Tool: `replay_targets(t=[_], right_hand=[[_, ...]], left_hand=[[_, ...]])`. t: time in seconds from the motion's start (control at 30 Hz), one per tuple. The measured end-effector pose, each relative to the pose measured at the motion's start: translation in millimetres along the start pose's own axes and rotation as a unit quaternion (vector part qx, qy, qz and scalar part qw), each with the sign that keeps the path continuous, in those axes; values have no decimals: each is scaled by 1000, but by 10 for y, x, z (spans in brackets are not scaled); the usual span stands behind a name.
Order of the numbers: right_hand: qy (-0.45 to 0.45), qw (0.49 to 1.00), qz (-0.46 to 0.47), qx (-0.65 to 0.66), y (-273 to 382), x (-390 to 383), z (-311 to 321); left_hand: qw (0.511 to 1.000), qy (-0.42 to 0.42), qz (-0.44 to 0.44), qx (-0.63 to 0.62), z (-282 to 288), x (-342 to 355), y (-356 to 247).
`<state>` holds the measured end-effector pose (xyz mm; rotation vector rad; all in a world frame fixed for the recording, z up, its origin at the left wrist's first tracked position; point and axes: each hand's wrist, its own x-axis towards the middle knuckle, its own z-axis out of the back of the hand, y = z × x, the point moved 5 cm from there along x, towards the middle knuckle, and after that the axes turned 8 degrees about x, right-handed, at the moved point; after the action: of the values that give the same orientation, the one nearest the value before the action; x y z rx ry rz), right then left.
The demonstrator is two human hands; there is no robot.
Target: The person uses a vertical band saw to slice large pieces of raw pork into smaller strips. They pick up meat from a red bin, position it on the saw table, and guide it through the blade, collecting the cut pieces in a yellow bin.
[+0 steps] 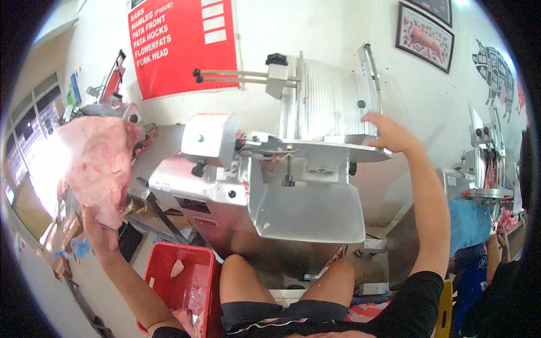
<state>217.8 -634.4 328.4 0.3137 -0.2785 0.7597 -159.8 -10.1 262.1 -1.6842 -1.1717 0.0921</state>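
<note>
My left hand (pixel 101 234) is closed on the lower end of a large slab of pale pink raw meat (pixel 96 160), raised at the left. My right hand (pixel 389 134) has its fingers apart at the right edge of the ribbed carriage plate (pixel 329 101) of a steel meat slicer (pixel 304 208), just below a black knob (pixel 361 105); whether it presses on the plate is unclear. The slicer's boxy housing (pixel 205 141) stands left of the carriage.
A red crate (pixel 160 265) with meat pieces sits low by my left leg. Another slicer (pixel 116 90) is partly behind the slab. At right, a co-worker in blue (pixel 473 287) works by a third slicer (pixel 490 152). A red sign (pixel 177 39) hangs on the wall.
</note>
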Motion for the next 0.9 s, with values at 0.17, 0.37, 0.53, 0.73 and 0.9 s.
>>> replay_targets(t=[0.17, 0.37, 0.53, 0.73, 0.9], right_hand=[[38, 996, -5, -75, -2, 77, -111], [3, 987, 99, -124, 38, 49, -142], [-21, 987, 99, -127, -29, 83, -28], [-72, 981, 29, -178, -310, 585, 397], [-135, 965, 8, -225, -584, 1142, 813]], left_hand=[[998, 49, 18, -46, -931, -9, -209], [992, 116, 13, -50, -1970, -106, -309], [954, 258, 97, -119, -2908, -112, -231], [912, 386, 138, 5, -4029, -98, 238], [829, 502, 169, 180, -4861, -338, 914]])
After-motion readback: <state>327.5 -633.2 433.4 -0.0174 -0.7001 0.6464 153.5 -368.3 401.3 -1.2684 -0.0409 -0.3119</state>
